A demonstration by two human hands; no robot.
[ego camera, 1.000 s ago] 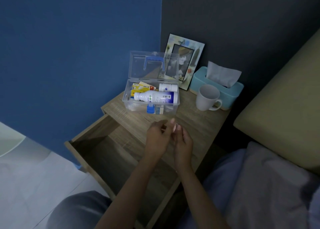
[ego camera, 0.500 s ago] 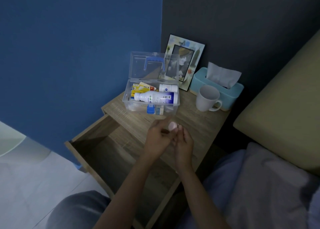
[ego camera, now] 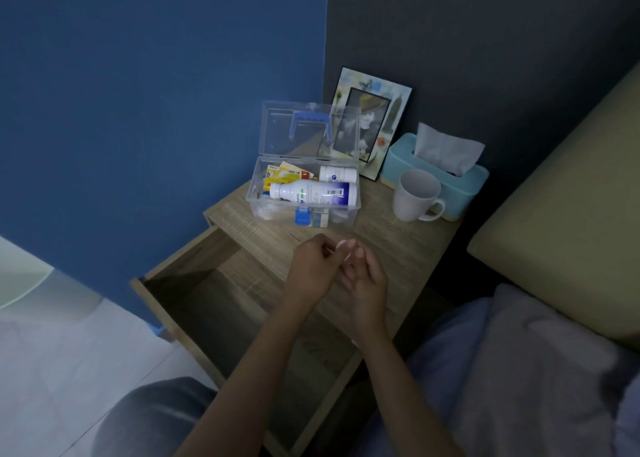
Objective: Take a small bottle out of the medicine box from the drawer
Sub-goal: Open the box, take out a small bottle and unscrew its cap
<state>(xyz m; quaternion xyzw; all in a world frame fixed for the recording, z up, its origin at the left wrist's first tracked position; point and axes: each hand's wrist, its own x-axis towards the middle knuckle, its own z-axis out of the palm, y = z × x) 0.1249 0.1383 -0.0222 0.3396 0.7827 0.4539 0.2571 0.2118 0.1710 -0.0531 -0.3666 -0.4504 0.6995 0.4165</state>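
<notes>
Item 1. Medicine box [ego camera: 258,197]: clear plastic, on the wooden bench [ego camera: 398,248] at frame centre, its lid [ego camera: 277,134] upright with a blue handle [ego camera: 310,125] on it. A blue latch [ego camera: 302,217] sits at the front wall.

Item 2. Contents: a large white bottle [ego camera: 313,193] lying on its side, cap toward the left; a smaller white bottle [ego camera: 337,174] behind it, also on its side; yellow packets [ego camera: 277,176] at the back left.

Item 3. Drawer [ego camera: 207,304]: pulled open below the box, lower left of centre, interior dark.

Item 4. Left hand [ego camera: 310,271] and right hand [ego camera: 367,281]: together just in front of the box, above the bench edge, fingers curled and touching. A small pale object [ego camera: 343,248] shows at the fingertips between them; it is too small to tell whether it is a bottle, and which hand grips it cannot be told.

Item 5. Bench, right of the box: picture frame [ego camera: 372,124] leaning on the dark wall, teal tissue box [ego camera: 460,186] with a tissue [ego camera: 445,150] standing out of it, white mug [ego camera: 417,195] just in front of it.

Item 6. Bed [ego camera: 519,370]: lower right, grey bedding, beige headboard [ego camera: 571,221] above.
</notes>
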